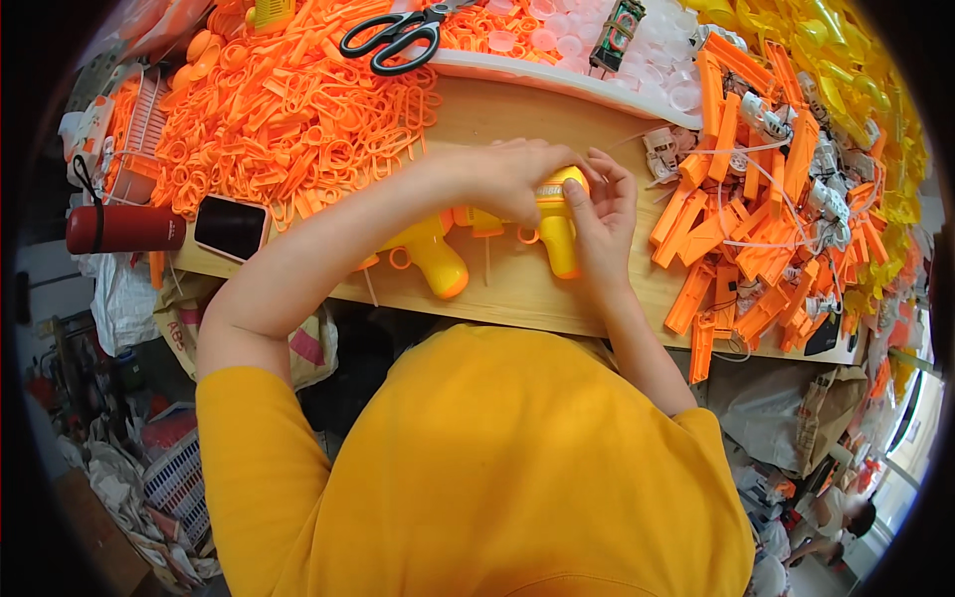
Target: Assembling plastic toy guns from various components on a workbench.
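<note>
A yellow toy gun (pixel 559 244) with a rounded handle and an orange ring at its side is held upright near the table's front edge. My right hand (pixel 605 214) wraps its outer side, thumb pressed against the upper part. From the left, my left hand (pixel 509 177) reaches across and closes over the toy's body, fingers bent along its top. My hand hides much of that body. Under my left forearm lies a second yellow toy gun (pixel 438 261) with an orange-tipped handle. Thin pale sticks or tubes poke out below the toys.
Orange plastic clips and rings (pixel 288 119) heap at the left, with scissors (pixel 398 38) on top. A phone (pixel 231 227) and red flask (pixel 124 229) lie beside them. Orange casings with wired white parts (pixel 741 209) pile at the right. A tray (pixel 567 78) of translucent caps stands behind.
</note>
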`<state>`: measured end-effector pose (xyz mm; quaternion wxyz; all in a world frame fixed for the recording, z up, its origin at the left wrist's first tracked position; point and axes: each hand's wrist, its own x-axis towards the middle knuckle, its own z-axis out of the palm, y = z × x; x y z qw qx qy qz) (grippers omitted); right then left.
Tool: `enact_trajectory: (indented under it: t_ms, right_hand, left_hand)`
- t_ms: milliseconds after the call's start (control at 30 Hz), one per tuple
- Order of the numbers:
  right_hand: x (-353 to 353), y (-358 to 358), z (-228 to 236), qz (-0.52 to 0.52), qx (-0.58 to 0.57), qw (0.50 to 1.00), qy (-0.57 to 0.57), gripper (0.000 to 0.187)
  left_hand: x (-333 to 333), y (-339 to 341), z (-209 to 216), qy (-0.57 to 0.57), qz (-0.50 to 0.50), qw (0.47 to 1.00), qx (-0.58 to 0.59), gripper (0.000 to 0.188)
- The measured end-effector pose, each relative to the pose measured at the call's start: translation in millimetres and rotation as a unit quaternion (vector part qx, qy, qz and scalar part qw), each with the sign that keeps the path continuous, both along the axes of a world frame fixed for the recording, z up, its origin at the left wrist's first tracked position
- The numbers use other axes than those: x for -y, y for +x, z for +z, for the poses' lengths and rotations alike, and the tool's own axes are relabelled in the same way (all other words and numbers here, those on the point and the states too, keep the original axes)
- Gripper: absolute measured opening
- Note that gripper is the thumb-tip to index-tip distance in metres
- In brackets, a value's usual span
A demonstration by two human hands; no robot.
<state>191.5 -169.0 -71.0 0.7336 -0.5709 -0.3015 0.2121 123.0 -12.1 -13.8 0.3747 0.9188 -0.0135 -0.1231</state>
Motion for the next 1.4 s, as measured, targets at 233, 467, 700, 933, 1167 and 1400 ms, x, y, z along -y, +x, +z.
enact_trajectory:
  t_ms: [233,467,700,933,1167,1400]
  right_hand:
    - [23,28,28,-0.066,-0.158,0.982,0.078,0.026]
    - [33,44,36,0.046,0.302,0.951,-0.044,0.03]
    - [24,30,46,0.122,0.53,0.816,-0.194,0.045]
    - [16,23,53,0.153,0.531,0.801,-0.229,0.046]
    - [12,18,56,0.173,0.519,0.796,-0.258,0.047]
    - [13,16,61,0.194,0.492,0.812,-0.249,0.05]
  left_hand:
    - [13,2,46,0.061,-0.039,0.979,0.191,0.077]
    - [9,-21,7,0.048,0.028,0.924,0.378,0.064]
    - [3,-75,27,0.225,0.007,0.966,0.127,0.075]
    - [-11,-110,34,0.158,-0.006,0.979,-0.13,0.08]
    - [-10,-134,30,0.187,-0.021,0.98,-0.07,0.078]
    - [-4,-153,26,0.23,0.016,0.972,0.036,0.056]
